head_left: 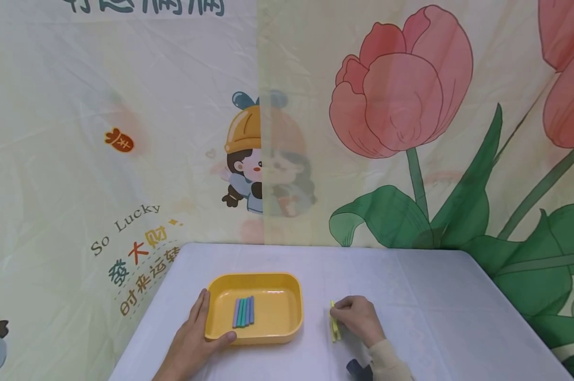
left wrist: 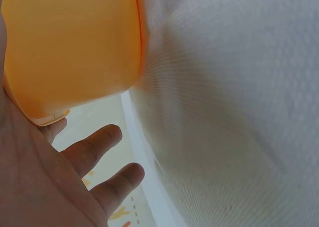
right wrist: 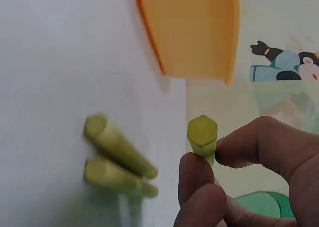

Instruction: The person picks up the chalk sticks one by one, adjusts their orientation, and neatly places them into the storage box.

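Hexagonal yellow-green stick (right wrist: 203, 131): pinched in right hand (head_left: 360, 316), apart from two matching sticks (right wrist: 121, 148) on white tablecloth (head_left: 435, 307); likely light, rigid, brittle; best gripped mid-length. Left hand (head_left: 195, 332): straight-fingered against yellow tray (head_left: 278, 309).

Right sleeve (head_left: 390, 361) cream-coloured, plain; small dark blocky piece (head_left: 357, 369) just beside it; fingers (right wrist: 256, 137) bare.

Yellow-green stick (right wrist: 203, 131) in right hand (head_left: 360, 318)
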`<state>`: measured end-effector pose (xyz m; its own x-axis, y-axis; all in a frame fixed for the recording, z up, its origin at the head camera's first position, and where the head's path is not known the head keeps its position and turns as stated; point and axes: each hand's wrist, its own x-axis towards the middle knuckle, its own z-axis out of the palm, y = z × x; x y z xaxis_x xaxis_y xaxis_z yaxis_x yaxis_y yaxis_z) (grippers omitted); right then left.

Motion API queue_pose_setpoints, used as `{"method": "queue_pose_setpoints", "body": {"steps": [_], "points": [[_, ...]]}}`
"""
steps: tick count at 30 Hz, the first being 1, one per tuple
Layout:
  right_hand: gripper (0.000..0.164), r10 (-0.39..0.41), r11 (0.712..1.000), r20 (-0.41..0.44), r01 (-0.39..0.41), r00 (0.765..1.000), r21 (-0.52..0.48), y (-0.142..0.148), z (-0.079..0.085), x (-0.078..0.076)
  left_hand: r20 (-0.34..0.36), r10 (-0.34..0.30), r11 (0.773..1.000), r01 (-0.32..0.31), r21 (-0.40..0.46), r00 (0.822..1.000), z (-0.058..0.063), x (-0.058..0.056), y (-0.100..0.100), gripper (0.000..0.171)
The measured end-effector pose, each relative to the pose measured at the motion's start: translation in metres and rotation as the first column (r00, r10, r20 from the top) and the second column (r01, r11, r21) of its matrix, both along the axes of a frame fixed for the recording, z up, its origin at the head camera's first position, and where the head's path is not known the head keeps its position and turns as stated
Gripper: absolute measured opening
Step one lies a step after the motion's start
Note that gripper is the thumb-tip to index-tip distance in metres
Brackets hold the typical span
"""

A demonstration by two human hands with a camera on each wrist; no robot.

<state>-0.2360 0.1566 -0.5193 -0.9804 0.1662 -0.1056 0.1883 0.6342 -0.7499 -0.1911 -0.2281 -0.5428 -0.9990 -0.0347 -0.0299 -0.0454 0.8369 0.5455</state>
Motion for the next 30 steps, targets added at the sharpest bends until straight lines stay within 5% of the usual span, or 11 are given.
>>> {"method": "queue_pose_setpoints", "body": {"steps": [18,30], "points": [[0.022,0.021,0.994,0.031,-0.018,0.999,-0.104,-0.039,0.020,-0.006,0.014,0.000,1.000,0.000,0.001,1.000,0.002,0.002,0.000,0.136],[0.021,0.136,0.959,-0.064,-0.147,0.989,-0.244,-0.070,0.037,-0.012,0.002,-0.006,1.000,0.006,0.005,1.000,-0.001,0.000,-0.002,0.135]]}}
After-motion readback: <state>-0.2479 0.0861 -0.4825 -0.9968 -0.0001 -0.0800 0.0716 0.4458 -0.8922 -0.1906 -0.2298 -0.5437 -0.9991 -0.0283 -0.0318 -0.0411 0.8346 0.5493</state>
